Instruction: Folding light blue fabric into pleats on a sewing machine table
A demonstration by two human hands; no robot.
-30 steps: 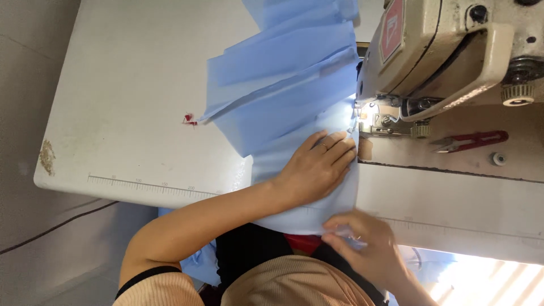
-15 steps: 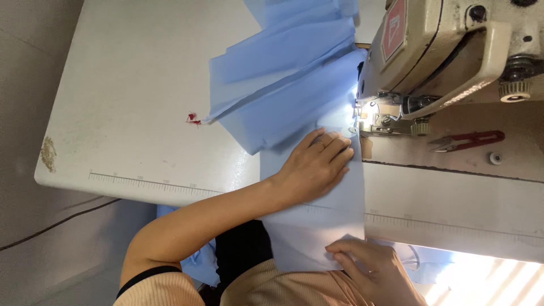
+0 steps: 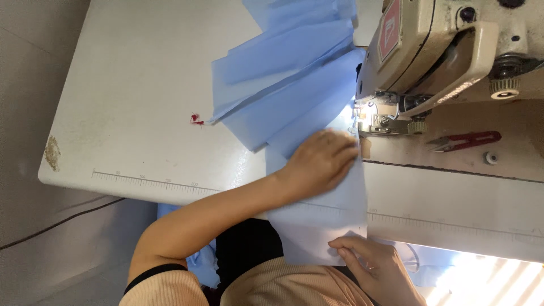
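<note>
Light blue fabric (image 3: 294,85) lies in folded layers across a white sewing table (image 3: 136,85) and runs under the presser foot (image 3: 368,116) of a beige sewing machine (image 3: 442,45). My left hand (image 3: 320,164) presses flat on the fabric just in front of the needle area, fingers spread. My right hand (image 3: 374,266) pinches the near edge of the same fabric strip where it hangs over the table's front edge. The machine's lamp lights the needle area.
Red thread snips (image 3: 467,140) and a small bobbin (image 3: 491,158) lie on the machine bed to the right. A red thread scrap (image 3: 196,119) sits on the table left of the fabric. A ruler strip (image 3: 153,182) runs along the table's front edge.
My right hand has slid down toward me along the fabric edge and now grips it lower. The folded fabric has shifted slightly. My left hand has stayed in place.
</note>
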